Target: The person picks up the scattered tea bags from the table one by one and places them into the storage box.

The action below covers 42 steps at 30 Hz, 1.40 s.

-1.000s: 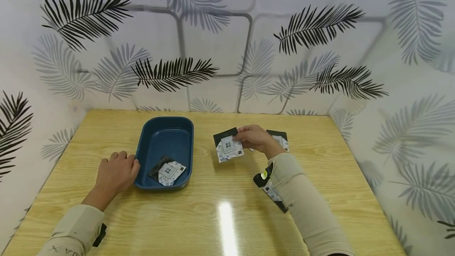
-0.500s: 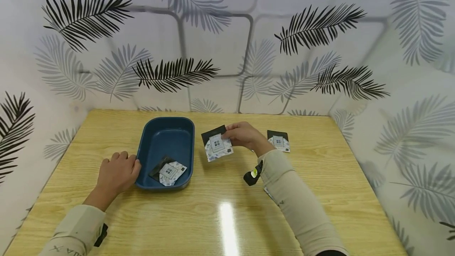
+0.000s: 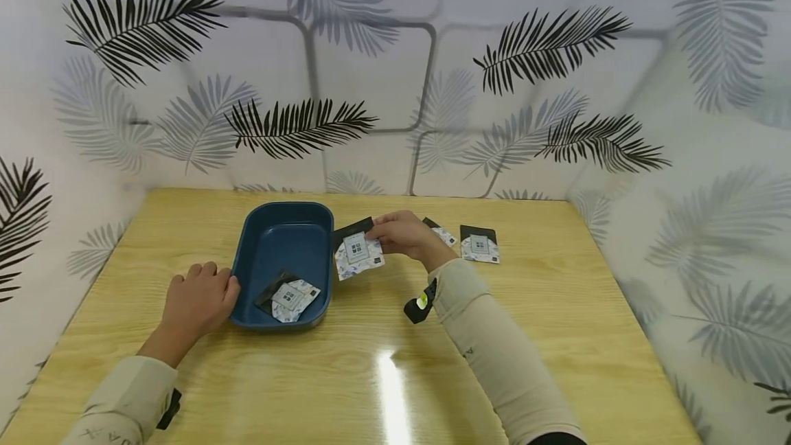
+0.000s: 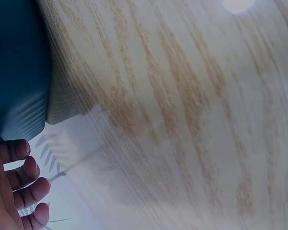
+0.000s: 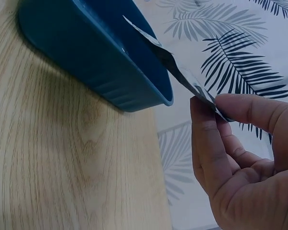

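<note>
In the head view my right hand (image 3: 402,233) pinches a flat square sachet (image 3: 358,253), black on top with a white floral lower part, by its upper right corner. It is just off the right rim of a blue rectangular tub (image 3: 241,253). From the right wrist, the sachet (image 5: 182,79) is seen nearly edge-on between thumb and fingertips, overlapping the tub's opening. A similar sachet (image 3: 289,299) lies inside the tub's near end. My left hand (image 3: 200,297) stays at the tub's left side, thumb against the rim, its fingers (image 4: 31,194) loosely bent and holding nothing.
Two more sachets lie on the wooden table (image 3: 525,335) to the right: one sachet (image 3: 446,233) partly behind the right hand, another sachet (image 3: 479,244) beyond it. A leaf-patterned backdrop (image 3: 383,74) rises along the table's back edge.
My right hand has carried the pinched sachet leftward to the tub's right rim, uncovering the sachets behind it. The left hand has kept its place at the tub.
</note>
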Available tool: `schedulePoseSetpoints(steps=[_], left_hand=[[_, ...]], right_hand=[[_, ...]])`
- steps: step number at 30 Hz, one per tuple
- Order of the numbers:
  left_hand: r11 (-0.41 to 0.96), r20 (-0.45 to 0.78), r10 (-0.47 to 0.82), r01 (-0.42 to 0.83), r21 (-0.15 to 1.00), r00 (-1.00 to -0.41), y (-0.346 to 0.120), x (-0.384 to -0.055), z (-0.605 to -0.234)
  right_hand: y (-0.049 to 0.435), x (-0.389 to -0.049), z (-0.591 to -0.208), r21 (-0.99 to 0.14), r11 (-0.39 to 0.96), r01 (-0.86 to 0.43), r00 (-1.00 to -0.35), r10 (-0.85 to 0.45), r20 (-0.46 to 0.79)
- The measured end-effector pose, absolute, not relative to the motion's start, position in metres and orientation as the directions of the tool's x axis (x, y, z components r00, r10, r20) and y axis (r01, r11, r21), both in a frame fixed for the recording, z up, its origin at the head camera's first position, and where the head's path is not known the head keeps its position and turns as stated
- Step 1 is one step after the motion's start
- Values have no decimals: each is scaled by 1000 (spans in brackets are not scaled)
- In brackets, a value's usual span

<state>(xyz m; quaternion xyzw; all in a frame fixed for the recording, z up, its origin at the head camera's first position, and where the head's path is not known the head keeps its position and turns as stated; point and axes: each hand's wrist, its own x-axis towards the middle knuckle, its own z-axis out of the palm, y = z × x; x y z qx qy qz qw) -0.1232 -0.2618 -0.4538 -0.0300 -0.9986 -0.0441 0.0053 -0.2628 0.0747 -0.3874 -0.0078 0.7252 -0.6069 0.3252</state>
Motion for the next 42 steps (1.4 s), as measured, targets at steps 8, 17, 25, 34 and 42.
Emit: schedulePoseSetpoints(steps=[8, 17, 25, 34, 42], left_hand=[[993, 33, 61, 64, 98, -998, -264, -120, -455], [994, 24, 66, 68, 82, -998, -267, -121, -457], [994, 5, 64, 64, 84, -998, -265, -122, -457], [994, 5, 66, 66, 85, -998, -265, -124, -453], [995, 0, 57, 57, 87, -998, -266, -123, -451]], right_hand=[[60, -261, -388, -882, 272, 384, -786, -405, -467], [46, -254, -394, -881, 281, 382, -768, -433, -471], [27, -249, -402, -893, 267, 362, -789, -423, -446], [3, -247, -404, -906, 276, 320, -831, -377, -409], [-12, -244, -407, -902, 316, 293, -849, -349, -398]])
